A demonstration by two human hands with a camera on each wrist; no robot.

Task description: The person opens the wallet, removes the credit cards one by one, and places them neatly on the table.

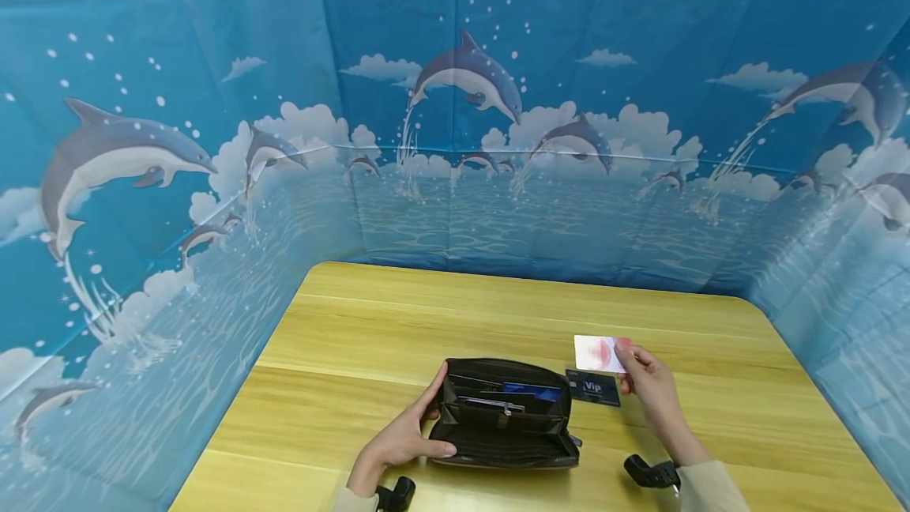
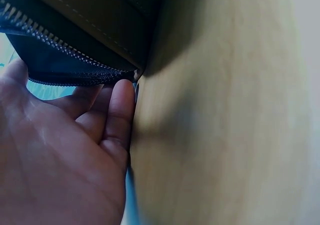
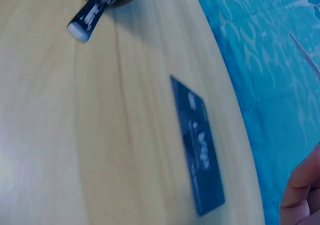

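Note:
A dark zip-around wallet (image 1: 508,441) lies spread wide on the table, with several cards, a blue one (image 1: 532,391) among them, in its slots. My left hand (image 1: 405,437) holds the wallet's left end, thumb on the lower edge and a finger up at the upper corner; the left wrist view shows the fingers (image 2: 120,105) by the zip. To the right, my right hand (image 1: 650,385) pinches a white and pink card (image 1: 596,353) at its right end. Just below that card lies a black Vip card (image 1: 593,388), also seen flat in the right wrist view.
The wood-grain table (image 1: 341,338) has rounded far corners. Blue curtains (image 1: 455,204) printed with dolphins stand round its far side and both flanks. A zip pull (image 3: 87,20) sticks out from the wallet's right end. Black straps (image 1: 650,472) sit at both wrists.

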